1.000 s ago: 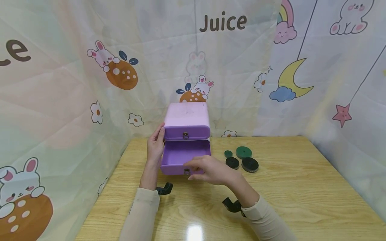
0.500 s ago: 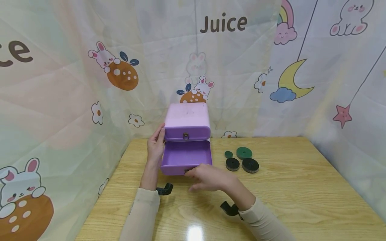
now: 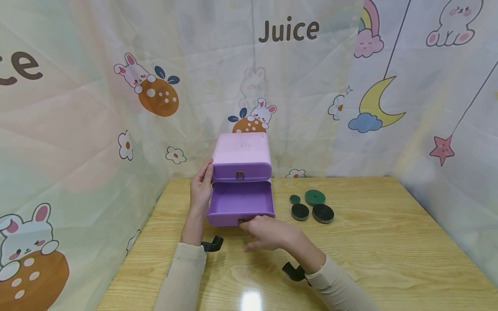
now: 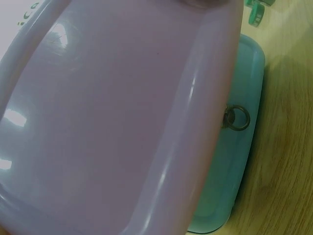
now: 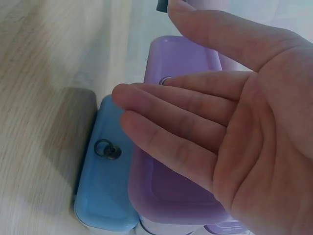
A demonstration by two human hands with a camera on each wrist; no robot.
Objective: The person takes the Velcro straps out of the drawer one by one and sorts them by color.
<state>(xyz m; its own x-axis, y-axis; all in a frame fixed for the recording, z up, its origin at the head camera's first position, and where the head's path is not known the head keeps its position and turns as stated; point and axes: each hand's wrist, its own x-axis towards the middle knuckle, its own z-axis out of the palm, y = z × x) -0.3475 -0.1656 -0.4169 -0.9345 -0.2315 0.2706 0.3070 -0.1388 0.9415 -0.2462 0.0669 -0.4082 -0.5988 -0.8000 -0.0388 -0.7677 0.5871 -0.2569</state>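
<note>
A small cabinet with a pink top (image 3: 242, 147) stands on the table, its upper purple drawer closed. Below that, the middle purple drawer (image 3: 241, 196) is pulled out and nothing shows inside it. My left hand (image 3: 200, 185) lies along the cabinet's left side, thumb at the front edge. In front of the pulled-out drawer is my right hand (image 3: 270, 233), a fingertip at its ring handle (image 5: 165, 81). The fingers of that hand are straight and the thumb stands apart, as the right wrist view shows. A blue drawer (image 5: 105, 191) sits lowest, closed, with its own ring (image 4: 238, 117).
Two green discs (image 3: 314, 197) and two black discs (image 3: 323, 213), each round and flat, lie right of the cabinet. Black wrist-camera mounts (image 3: 213, 244) show below both hands. A printed cloth hangs behind the wooden table (image 3: 373, 242).
My right hand has moved down from above the open drawer's front edge to its ring handle. The left hand and the cabinet have stayed put.
</note>
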